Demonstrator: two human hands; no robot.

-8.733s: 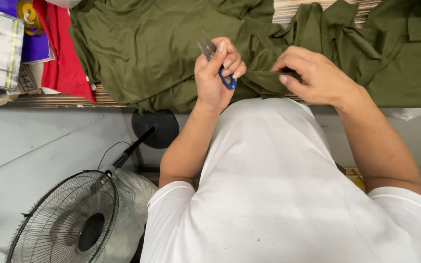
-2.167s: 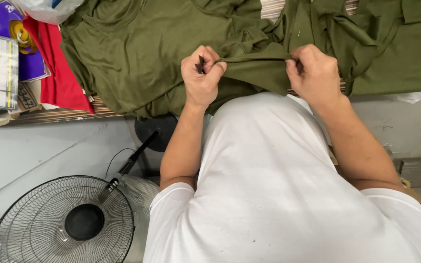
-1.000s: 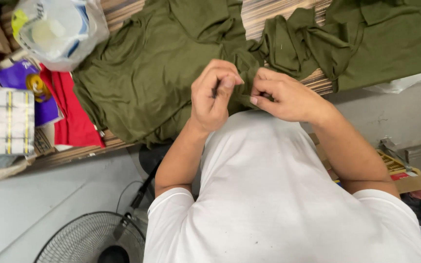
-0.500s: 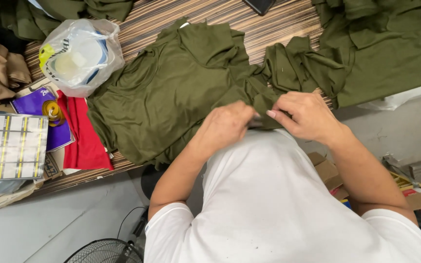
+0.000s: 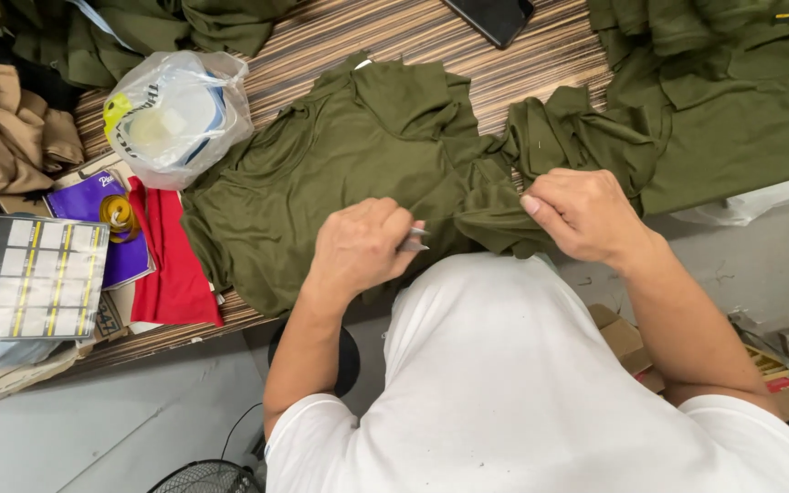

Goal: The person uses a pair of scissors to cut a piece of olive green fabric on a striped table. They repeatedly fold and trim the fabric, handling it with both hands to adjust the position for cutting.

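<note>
We see the olive green garment (image 5: 349,173) lying flatter and more spread on the striped surface (image 5: 385,32) at centre frame than it did half a second ago, and the two hands have drawn apart. The left hand (image 5: 358,251) is closed around a small metal tool (image 5: 415,239) (only two slim silver tips poke out past the knuckles), resting on the garment's lower edge. The right hand (image 5: 586,215) has moved rightward and now pinches a bunched fold of the cloth between thumb and fingers. So the close-up work at one spot seems over, and the cloth is being pulled out along its hem. At the left of the frame lie a plastic bag (image 5: 175,114), a red cloth (image 5: 171,269) and a printed booklet (image 5: 29,274).
</note>
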